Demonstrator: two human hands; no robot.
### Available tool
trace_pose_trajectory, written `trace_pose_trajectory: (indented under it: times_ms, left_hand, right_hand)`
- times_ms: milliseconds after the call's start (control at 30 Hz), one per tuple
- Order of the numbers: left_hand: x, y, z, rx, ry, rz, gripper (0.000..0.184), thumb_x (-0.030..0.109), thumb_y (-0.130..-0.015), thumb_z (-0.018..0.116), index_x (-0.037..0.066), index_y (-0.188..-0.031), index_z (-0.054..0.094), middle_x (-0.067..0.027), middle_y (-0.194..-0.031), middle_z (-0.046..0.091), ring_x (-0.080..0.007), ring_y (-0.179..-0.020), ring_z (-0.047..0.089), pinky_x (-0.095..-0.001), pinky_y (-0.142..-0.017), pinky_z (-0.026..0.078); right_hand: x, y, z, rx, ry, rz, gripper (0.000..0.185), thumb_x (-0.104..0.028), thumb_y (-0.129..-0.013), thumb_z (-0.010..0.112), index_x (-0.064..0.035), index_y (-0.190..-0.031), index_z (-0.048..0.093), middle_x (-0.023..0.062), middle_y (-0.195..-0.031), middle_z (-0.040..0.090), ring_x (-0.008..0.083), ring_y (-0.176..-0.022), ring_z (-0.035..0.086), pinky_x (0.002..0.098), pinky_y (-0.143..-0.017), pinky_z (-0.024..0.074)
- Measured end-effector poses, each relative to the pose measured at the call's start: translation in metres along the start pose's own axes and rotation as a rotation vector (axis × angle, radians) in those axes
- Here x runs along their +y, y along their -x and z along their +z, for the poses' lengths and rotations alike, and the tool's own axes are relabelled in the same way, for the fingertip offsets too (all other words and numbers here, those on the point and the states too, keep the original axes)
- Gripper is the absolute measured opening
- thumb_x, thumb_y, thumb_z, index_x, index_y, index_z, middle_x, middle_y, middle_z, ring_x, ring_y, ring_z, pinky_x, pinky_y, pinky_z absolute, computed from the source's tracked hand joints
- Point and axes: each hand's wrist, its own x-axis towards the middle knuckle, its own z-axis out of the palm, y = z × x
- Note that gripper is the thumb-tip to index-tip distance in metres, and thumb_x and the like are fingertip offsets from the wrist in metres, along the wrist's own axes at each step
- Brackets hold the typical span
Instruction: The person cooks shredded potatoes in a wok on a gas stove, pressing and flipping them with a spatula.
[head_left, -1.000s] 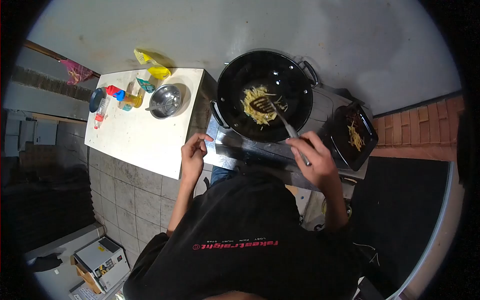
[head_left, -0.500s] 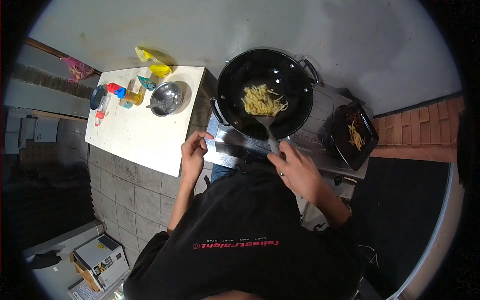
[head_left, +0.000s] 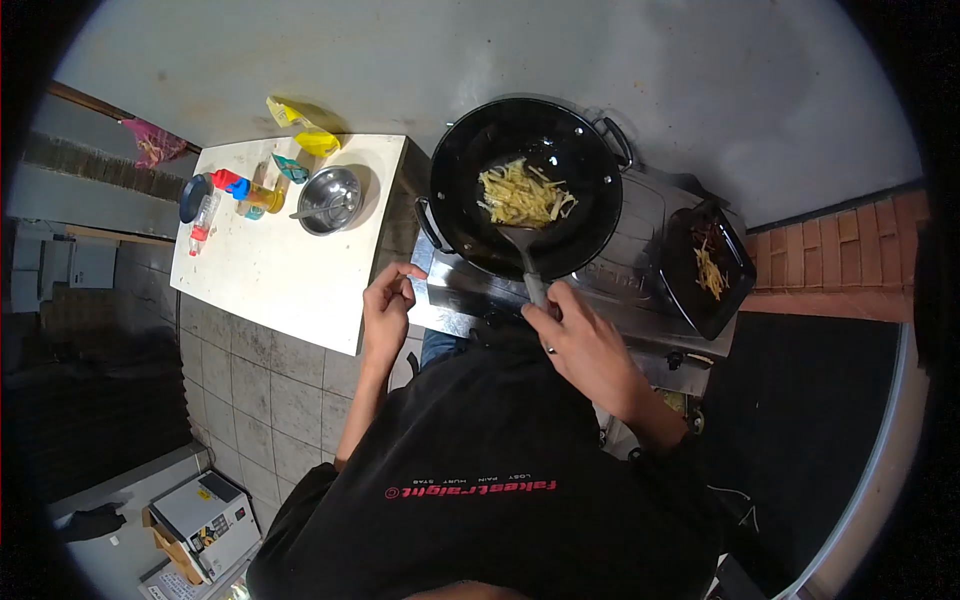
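My right hand (head_left: 585, 345) is wrapped round the grey handle of a metal spatula (head_left: 533, 275). The spatula's blade rests inside a black two-handled wok (head_left: 590, 225), touching the near edge of a heap of pale yellow strips (head_left: 525, 193), which look like cut potato. Off to the wok's left, my left hand (head_left: 388, 302) hovers near the front corner of the white table, its index finger stretched out and the others loosely bent, holding nothing. The wok sits on a steel gas stove (head_left: 640, 235).
A black tray (head_left: 735, 285) with strips and darker bits is at the stove's right. On the white table (head_left: 300, 280) stand a steel bowl (head_left: 330, 200) with a spoon, a yellow packet (head_left: 315, 140), a blue-capped oil bottle (head_left: 262, 195) and a red-capped bottle (head_left: 203, 222). A grey wall lies behind.
My right hand and the spatula have shifted slightly left, and the strips in the wok lie a little differently. My left hand has hardly moved.
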Motion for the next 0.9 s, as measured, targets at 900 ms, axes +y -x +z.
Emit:
trace_pose_trajectory:
  times_ms: [900]
  left_hand:
    - [0.020,0.001,0.008,0.070,-0.009,-0.037,0.051,-0.018,-0.067,0.029,-0.004,-0.100,0.065,0.0030,-0.067,0.039,-0.0066,-0.063,0.034,-0.0232,-0.056,0.024]
  right_hand:
    - [0.077,-0.110,-0.085,0.475,0.056,0.101,0.026,-0.026,-0.096,0.065,-0.0005,-0.098,0.063,0.0201,-0.081,0.069,0.0397,-0.075,0.070,0.0470,-0.064,0.0549]
